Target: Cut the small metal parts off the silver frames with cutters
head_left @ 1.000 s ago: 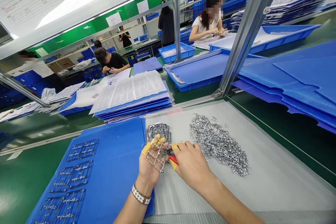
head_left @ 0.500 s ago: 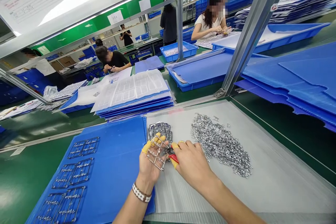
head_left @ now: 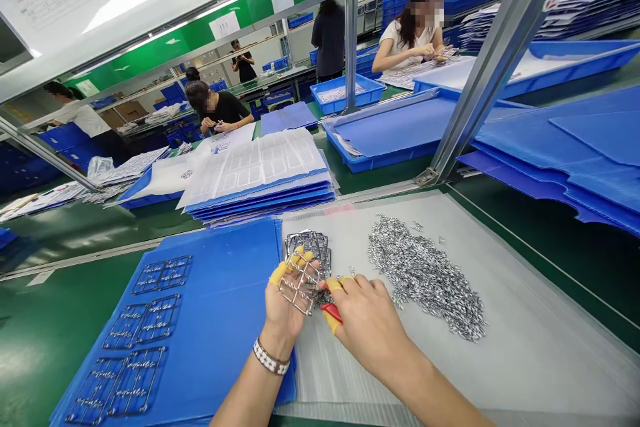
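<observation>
My left hand (head_left: 284, 307), with yellow finger covers, is closed on a small silvery sprue frame (head_left: 300, 288) with rows of tiny parts on thin bars. My right hand (head_left: 373, 317), also with yellow finger covers, grips a red-handled hand tool (head_left: 331, 311) close to the frame's right side. Fingers hide the tool's tip, so its exact kind does not show. Behind my left hand lies a heap of similar sprue frames (head_left: 306, 240). A pile of small loose silvery parts (head_left: 425, 280) spreads to the right of my right hand.
More frames (head_left: 160, 273) lie in rows on a blue plastic sheet (head_left: 225, 300) at left. A translucent sheet (head_left: 500, 373) covers the right side. Stacked sheets (head_left: 260, 173), a blue tray (head_left: 395, 133) and a metal post (head_left: 480, 100) stand beyond. Co-workers (head_left: 220, 107) sit further back.
The view has shifted slightly, moving the background to the right. The frame in my left hand is tilted a little differently, and my right hand stays beside it with the red-handled tool.
</observation>
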Demonstrator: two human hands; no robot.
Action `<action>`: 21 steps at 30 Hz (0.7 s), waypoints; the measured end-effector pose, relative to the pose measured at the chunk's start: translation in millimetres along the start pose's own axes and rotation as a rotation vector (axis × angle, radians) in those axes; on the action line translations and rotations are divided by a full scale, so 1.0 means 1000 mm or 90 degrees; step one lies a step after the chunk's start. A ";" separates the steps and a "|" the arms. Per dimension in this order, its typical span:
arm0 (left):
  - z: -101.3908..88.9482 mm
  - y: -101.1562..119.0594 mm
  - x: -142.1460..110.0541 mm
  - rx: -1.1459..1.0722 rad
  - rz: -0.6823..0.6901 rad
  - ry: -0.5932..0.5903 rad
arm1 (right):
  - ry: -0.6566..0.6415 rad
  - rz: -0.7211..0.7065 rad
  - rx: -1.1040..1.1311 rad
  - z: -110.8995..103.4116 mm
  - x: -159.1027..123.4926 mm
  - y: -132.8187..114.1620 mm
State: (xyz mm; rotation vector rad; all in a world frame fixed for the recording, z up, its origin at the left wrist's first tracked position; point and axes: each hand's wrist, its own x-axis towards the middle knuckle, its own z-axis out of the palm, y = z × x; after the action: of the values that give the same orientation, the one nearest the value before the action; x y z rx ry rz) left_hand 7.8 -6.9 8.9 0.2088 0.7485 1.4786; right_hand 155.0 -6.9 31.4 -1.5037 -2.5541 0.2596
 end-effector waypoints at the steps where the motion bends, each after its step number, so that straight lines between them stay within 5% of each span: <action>1: 0.000 0.000 0.001 0.000 0.007 0.003 | -0.001 -0.004 0.009 0.001 -0.001 -0.002; 21: 0.001 -0.008 0.000 0.040 0.054 0.033 | 0.013 -0.024 -0.031 0.005 0.000 -0.009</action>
State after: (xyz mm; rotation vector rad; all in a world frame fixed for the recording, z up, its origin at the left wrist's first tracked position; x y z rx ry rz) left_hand 15.4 -7.5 5.2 0.2541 0.8369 1.5468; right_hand 146.3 -11.3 28.4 -1.4647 -2.5890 0.1772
